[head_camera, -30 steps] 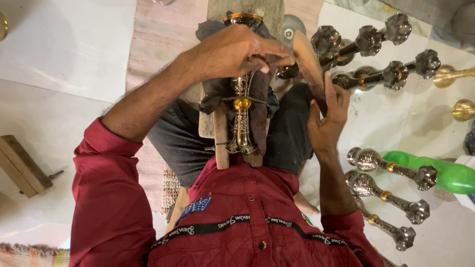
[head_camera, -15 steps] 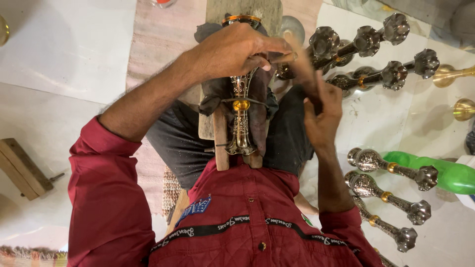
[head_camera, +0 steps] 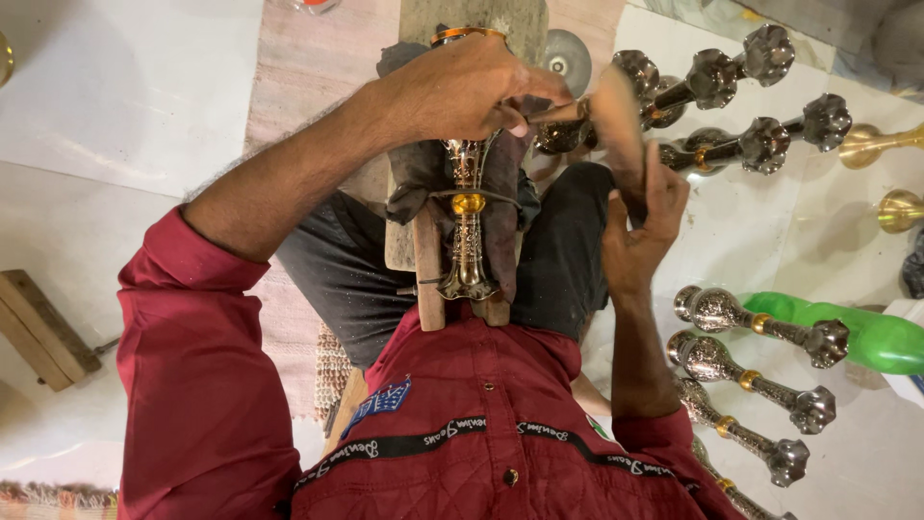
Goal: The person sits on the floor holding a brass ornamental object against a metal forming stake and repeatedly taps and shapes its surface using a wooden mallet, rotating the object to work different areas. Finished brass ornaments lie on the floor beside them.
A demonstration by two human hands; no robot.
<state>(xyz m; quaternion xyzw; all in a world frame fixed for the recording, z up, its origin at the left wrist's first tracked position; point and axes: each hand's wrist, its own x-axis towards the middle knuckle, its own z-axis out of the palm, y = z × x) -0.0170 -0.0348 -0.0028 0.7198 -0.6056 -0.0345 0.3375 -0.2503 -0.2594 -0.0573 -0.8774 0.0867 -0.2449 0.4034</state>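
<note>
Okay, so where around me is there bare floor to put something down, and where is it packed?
Bare white floor lies on the left hand's side, between the woven mat and the wooden block. By the right hand it is crowded: rows of ornate metal stems and a green bottle leave only a narrow white strip between.

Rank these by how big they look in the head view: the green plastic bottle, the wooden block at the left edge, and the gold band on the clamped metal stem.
1. Green plastic bottle, though cut off by the frame edge.
2. Wooden block; close to the bottle in apparent size, so this order is unsure.
3. Gold band, clearly smallest.
</note>
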